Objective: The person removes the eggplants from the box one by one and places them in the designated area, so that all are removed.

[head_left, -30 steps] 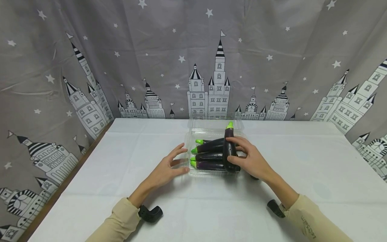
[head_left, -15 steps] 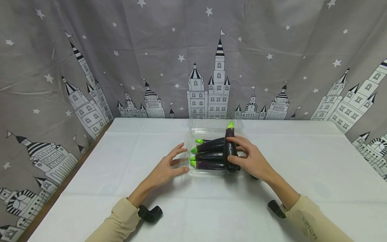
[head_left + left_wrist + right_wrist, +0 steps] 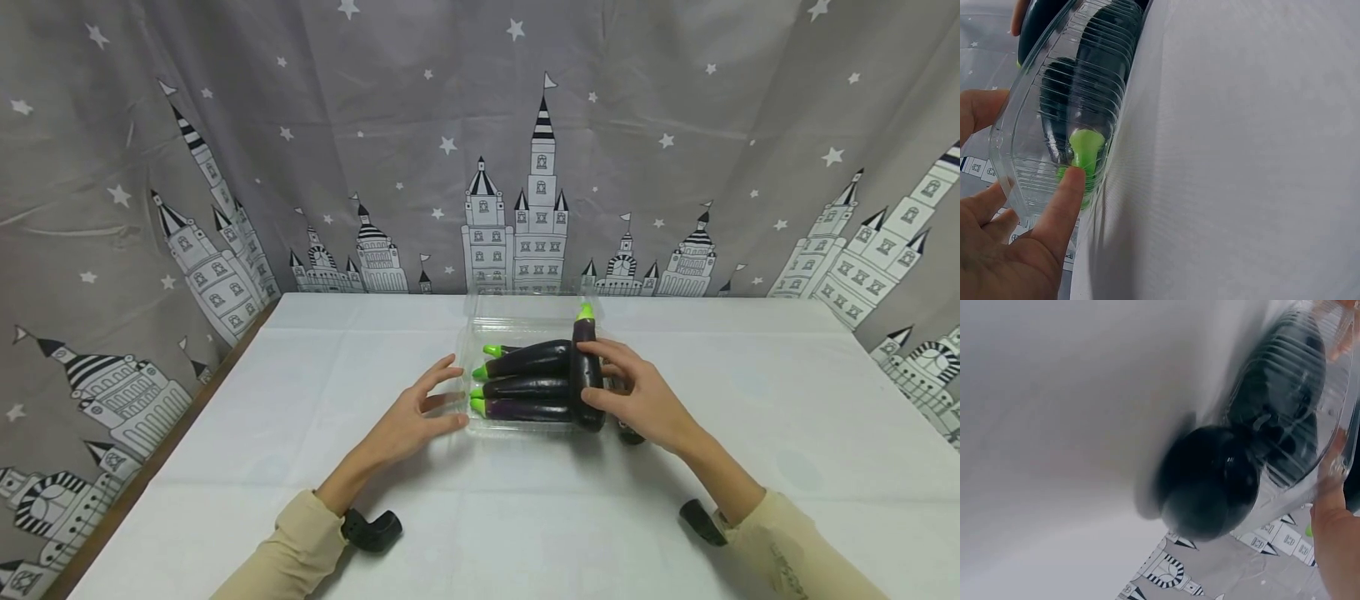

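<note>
My right hand [image 3: 637, 396] holds a dark eggplant [image 3: 586, 375] with a green stem end between thumb and fingers. This eggplant points away from me, over the right end of a clear plastic container [image 3: 517, 327]. Inside, several eggplants [image 3: 528, 387] lie crosswise, their green stems [image 3: 1087, 148] toward the left end. Spread, fairly straight fingers of my left hand [image 3: 416, 417] rest at that left end; the left wrist view shows the thumb against the ribbed wall. Below my right hand, a dark rounded end [image 3: 1210, 481] sits on the table beside the container.
The container's clear lid [image 3: 525, 307] stands folded back at the table's far edge. A white cloth [image 3: 510, 517] covers the table. Behind it hangs a grey curtain [image 3: 360, 125] printed with castles and stars. Black wrist devices [image 3: 372, 531] sit near both sleeves.
My right hand has shifted slightly right with the held eggplant, showing more of the eggplants in the container. The left hand has stayed in place.
</note>
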A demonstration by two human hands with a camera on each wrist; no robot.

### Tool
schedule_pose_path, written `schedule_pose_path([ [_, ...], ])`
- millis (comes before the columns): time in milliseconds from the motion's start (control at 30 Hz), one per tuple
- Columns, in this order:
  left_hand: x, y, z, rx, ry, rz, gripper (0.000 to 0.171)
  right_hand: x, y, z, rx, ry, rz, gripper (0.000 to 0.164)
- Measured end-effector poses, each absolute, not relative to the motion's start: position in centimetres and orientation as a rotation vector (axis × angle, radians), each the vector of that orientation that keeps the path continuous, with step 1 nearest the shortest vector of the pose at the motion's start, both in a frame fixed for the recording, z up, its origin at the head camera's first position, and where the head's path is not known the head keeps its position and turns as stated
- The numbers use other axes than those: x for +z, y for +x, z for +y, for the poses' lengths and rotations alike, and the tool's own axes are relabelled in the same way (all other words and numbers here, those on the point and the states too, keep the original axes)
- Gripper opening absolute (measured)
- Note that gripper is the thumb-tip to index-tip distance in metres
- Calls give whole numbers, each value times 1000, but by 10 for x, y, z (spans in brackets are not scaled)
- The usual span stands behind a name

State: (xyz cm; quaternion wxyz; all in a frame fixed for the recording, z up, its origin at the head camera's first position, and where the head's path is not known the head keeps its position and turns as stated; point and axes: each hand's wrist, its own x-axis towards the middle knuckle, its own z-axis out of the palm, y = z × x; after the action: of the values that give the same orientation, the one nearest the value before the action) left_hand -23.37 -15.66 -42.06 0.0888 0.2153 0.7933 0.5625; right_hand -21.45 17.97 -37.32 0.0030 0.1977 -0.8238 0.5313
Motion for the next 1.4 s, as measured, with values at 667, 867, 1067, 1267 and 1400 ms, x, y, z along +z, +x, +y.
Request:
schedule_pose_path([
  [667,-422,-234,-159,1653,637,2389,69,-368,-205,216,1696,618,-2574,55],
  [867,-421,-234,-158,1652,639,2386,69,-369,-203,230,1657,571,-2601,56],
  [1067,-421,-235,-156,1663,644,2367,69,-372,-204,249,1558,527,-2675,54],
  [1267,-421,-234,-156,1665,645,2368,69,-375,-207,261,1451,477,-2747,56],
  [1400,-421,-233,-156,1673,645,2363,69,-378,-209,264,1426,460,-2759,57],
])
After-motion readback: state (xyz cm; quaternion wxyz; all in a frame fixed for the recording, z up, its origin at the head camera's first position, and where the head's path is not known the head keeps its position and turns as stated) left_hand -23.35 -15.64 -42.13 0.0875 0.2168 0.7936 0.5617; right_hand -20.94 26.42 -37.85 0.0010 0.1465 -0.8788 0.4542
